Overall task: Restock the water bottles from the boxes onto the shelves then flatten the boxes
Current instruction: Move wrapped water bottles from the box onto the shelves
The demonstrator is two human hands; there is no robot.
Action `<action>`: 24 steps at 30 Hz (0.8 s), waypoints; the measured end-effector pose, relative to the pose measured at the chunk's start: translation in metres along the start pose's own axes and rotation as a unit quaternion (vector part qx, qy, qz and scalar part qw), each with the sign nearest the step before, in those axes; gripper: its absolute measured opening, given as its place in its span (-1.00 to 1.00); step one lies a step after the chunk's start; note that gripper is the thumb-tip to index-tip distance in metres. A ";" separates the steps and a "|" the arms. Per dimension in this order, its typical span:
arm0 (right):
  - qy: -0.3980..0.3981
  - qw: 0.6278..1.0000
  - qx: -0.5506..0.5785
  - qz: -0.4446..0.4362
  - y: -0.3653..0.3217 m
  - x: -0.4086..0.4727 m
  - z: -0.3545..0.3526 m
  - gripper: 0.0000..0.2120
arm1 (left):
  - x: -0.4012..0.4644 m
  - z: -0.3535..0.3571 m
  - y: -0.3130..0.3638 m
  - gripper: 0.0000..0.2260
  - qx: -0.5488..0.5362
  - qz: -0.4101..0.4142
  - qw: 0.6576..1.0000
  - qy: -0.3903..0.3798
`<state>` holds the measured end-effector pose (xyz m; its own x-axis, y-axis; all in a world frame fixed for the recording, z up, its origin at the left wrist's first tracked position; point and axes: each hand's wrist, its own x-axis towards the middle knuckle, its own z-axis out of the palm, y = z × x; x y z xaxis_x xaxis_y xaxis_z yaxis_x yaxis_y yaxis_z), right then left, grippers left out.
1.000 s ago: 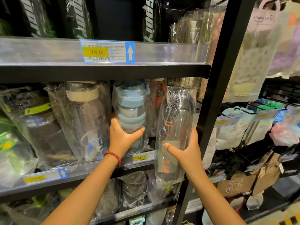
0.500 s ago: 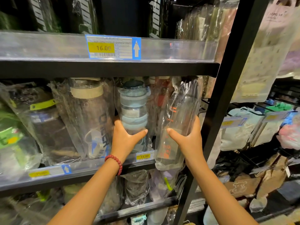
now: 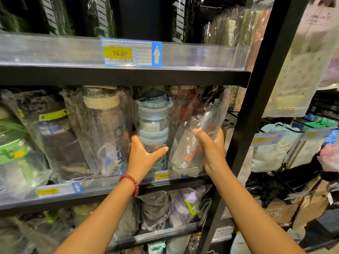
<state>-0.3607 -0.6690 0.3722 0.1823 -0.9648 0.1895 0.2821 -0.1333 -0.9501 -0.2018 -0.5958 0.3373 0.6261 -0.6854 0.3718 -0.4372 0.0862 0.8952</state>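
Observation:
My right hand [image 3: 212,149] grips a clear water bottle with red print [image 3: 189,143], wrapped in plastic and tilted with its top leaning back to the right into the middle shelf [image 3: 110,186]. Its bottom sits just over the shelf's front rail. My left hand [image 3: 145,154], with a red bead bracelet at the wrist, holds the lower part of a blue-ringed bottle [image 3: 153,123] standing upright on the same shelf, directly left of the clear bottle.
Wrapped bottles fill the middle shelf: a brown one with a beige lid [image 3: 102,129] and a dark one [image 3: 55,136] to the left. A black upright post [image 3: 256,110] borders the shelf on the right. More bottles sit on the lower shelf [image 3: 156,209]; bags hang at right [image 3: 275,147].
My right hand has lifted the clear bottle and tipped its top further back into the middle shelf. My left hand stays on the blue-ringed bottle.

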 end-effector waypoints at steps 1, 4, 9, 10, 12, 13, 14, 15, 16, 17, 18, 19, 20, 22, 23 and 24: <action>0.003 1.000 0.003 -0.002 0.001 0.000 0.000 -0.08 | 0.000 0.000 0.001 -0.39 0.000 0.000 1.000 0.001; 0.006 1.000 0.021 -0.012 0.007 0.003 0.000 -0.19 | 0.000 -0.001 0.001 -0.39 0.005 -0.002 1.000 -0.002; 0.031 0.999 0.030 -0.033 0.013 0.006 0.005 -0.06 | -0.002 -0.001 0.005 -0.40 0.002 -0.004 1.000 -0.002; 0.033 0.998 0.026 -0.036 0.014 0.006 0.007 -0.01 | -0.002 -0.001 0.007 -0.42 0.001 -0.004 1.000 -0.003; 0.034 0.998 0.017 -0.042 0.016 0.007 0.009 0.03 | -0.003 -0.001 0.009 -0.43 0.004 -0.005 1.000 -0.006; 0.034 0.998 0.014 -0.050 0.017 0.008 0.008 0.02 | -0.004 -0.001 0.010 -0.43 0.005 -0.007 1.000 -0.008; 0.032 0.998 0.011 -0.058 0.019 0.009 0.007 -0.02 | -0.004 -0.002 0.010 -0.42 0.004 -0.008 1.000 -0.009; 0.033 0.997 0.010 -0.066 0.020 0.011 0.006 -0.08 | -0.004 -0.002 0.010 -0.42 0.004 -0.010 1.000 -0.009; 0.035 0.997 0.009 -0.072 0.021 0.012 0.006 -0.12 | -0.003 -0.002 0.010 -0.42 0.004 -0.011 1.000 -0.010; 0.039 0.996 0.010 -0.076 0.022 0.013 0.006 -0.13 | -0.003 -0.002 0.010 -0.42 0.004 -0.012 1.000 -0.009; 0.044 0.996 0.009 -0.079 0.024 0.013 0.006 -0.13 | -0.003 -0.001 0.009 -0.42 0.004 -0.013 1.000 -0.009; 0.051 0.995 0.008 -0.082 0.024 0.013 0.007 -0.11 | -0.003 -0.002 0.009 -0.41 0.004 -0.012 1.000 -0.008; 0.059 0.995 0.004 -0.083 0.025 0.014 0.008 -0.09 | -0.003 -0.001 0.010 -0.41 0.005 -0.013 1.000 -0.008; 0.076 0.993 -0.005 -0.085 0.027 0.015 0.010 -0.05 | -0.002 -0.001 0.011 -0.42 0.011 -0.016 1.000 -0.008; 0.084 0.993 -0.010 -0.087 0.027 0.016 0.011 -0.04 | -0.002 -0.001 0.011 -0.42 0.014 -0.017 1.000 -0.010; 0.091 0.992 -0.015 -0.092 0.028 0.017 0.011 -0.04 | -0.002 -0.001 0.011 -0.42 0.016 -0.018 1.000 -0.009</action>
<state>-0.3391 -0.6864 0.3512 -0.0433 -0.9484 0.3141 0.2665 -0.3139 -0.9113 -0.2076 -0.5924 0.3468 0.6296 -0.7012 0.3345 -0.4348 0.0387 0.8997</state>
